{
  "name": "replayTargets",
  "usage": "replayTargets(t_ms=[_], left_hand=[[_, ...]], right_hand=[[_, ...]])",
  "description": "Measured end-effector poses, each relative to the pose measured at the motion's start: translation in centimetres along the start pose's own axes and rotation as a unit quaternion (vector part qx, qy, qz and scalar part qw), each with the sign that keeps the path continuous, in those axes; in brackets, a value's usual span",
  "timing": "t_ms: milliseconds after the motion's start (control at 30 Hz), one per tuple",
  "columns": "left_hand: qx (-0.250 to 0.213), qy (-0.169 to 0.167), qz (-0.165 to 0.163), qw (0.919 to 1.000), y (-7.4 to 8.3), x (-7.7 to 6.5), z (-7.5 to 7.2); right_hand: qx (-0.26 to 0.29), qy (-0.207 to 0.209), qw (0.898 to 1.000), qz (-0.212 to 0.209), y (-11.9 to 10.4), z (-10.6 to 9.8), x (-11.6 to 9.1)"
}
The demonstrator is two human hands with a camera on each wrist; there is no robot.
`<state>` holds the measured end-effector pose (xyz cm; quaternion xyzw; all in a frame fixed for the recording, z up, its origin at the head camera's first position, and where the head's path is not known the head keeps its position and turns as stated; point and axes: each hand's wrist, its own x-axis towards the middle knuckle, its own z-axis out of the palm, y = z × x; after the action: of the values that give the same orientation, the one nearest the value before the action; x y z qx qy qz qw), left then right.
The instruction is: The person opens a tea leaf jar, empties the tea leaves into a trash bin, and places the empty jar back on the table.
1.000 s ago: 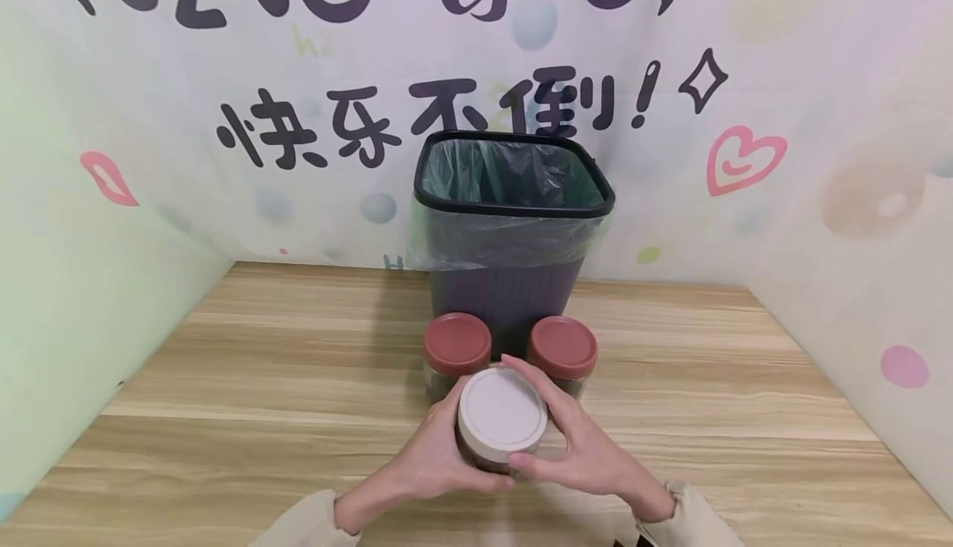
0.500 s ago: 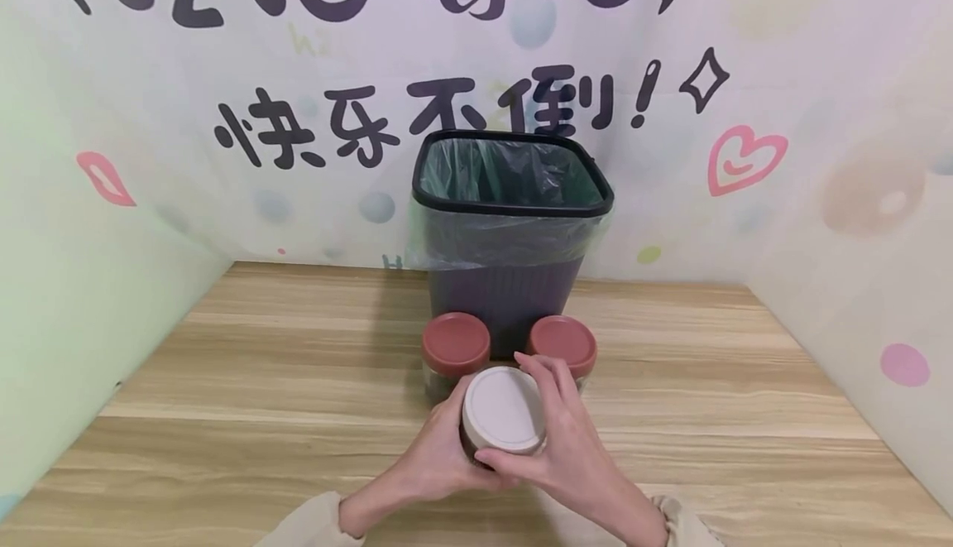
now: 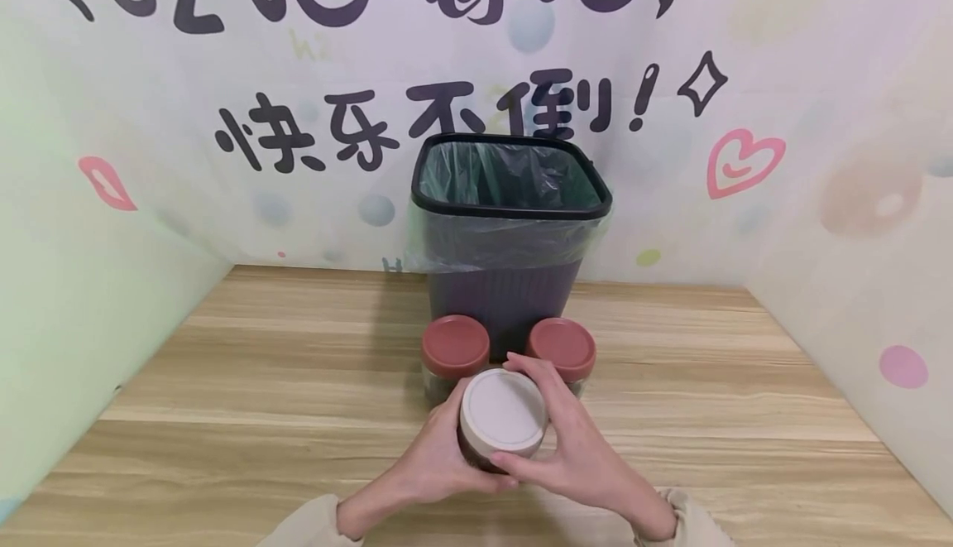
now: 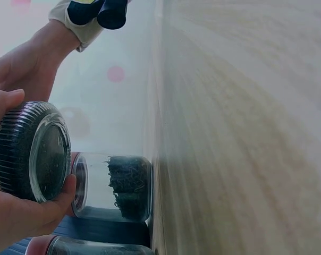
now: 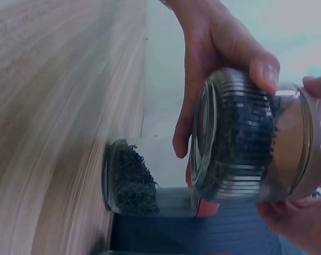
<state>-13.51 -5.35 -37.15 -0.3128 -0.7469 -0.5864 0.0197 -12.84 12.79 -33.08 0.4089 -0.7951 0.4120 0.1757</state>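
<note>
A clear ribbed jar (image 5: pixel 240 138) with dark contents is held above the table. Its pale lid (image 3: pixel 502 409) faces up toward the head camera. My left hand (image 3: pixel 439 458) grips the glass body; in the left wrist view, fingers curve around the jar near its base. From the other side, my right hand (image 3: pixel 581 450) holds the lid's rim between thumb and fingers. Just behind stand two jars with red lids, one on the left (image 3: pixel 456 345) and one on the right (image 3: pixel 562 348). Dark shredded contents (image 5: pixel 131 178) show inside a standing jar in the right wrist view.
A dark bin (image 3: pixel 506 282) lined with a clear bag stands behind the red-lidded jars, close to the printed back wall (image 3: pixel 320 191). Wood-grain tabletop (image 3: pixel 260 365) extends to both sides. Side walls (image 3: pixel 856 241) bound it left and right.
My right hand wrapped farther over the lid half a second ago, and its thumb and fingers have since shifted back to the right. The left hand keeps its grip; the red-lidded jars stay put.
</note>
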Motion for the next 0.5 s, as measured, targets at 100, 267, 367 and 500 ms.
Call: replayTargets(t_ms=[100,267,367,500], left_hand=[[-0.004,-0.003,-0.003,1.0,0.0,-0.01,-0.04],[-0.004,-0.007,-0.004,1.0,-0.01,0.0,-0.07],[-0.005,-0.008,-0.002,0.9999,-0.03,-0.02,-0.08],[-0.006,-0.006,-0.002,1.0,-0.03,-0.01,-0.05]], right_hand=[[0.037,-0.015,0.999,-0.01,0.44,-0.22,0.01],[0.069,-0.039,0.997,-0.019,0.98,-0.45,-0.01],[0.071,-0.05,0.996,-0.032,1.14,-0.52,0.04],[0.036,-0.035,0.999,0.0,0.7,-0.29,0.0]])
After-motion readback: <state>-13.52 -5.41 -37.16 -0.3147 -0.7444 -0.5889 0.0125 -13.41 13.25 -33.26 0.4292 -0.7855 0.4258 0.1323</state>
